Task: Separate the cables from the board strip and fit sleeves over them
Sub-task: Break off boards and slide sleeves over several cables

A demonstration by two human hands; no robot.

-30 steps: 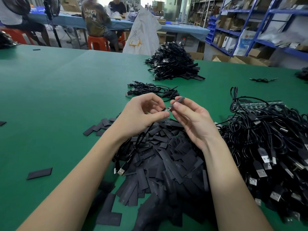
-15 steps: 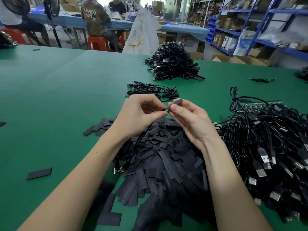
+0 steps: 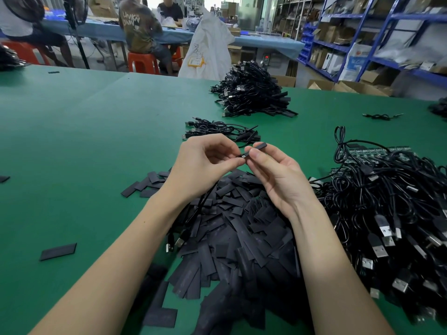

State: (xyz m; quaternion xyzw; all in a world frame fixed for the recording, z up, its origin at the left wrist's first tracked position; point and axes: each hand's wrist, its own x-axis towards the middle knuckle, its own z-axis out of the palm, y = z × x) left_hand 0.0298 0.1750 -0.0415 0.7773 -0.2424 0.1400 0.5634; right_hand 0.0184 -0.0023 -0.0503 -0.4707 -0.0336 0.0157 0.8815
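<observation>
Head view: above the near-centre heap of flat black sleeves (image 3: 232, 238), the left hand (image 3: 205, 165) pinches a black cable (image 3: 205, 201) by its tip, while the right hand (image 3: 278, 175) grasps a short dark sleeve (image 3: 258, 146) slid over that tip. The cable hangs down to a USB plug. Tangled cables on the board strip (image 3: 377, 151) crowd the right; the green table (image 3: 72, 141) lies open to the left.

The cable end (image 3: 243, 155) is disappearing between the fingertips of the hands — its join with the sleeve (image 3: 259, 145) is too small to read. The board strip (image 3: 377, 151) is lying mostly buried under the cable heap (image 3: 399, 213), which is running off the right edge.
</observation>
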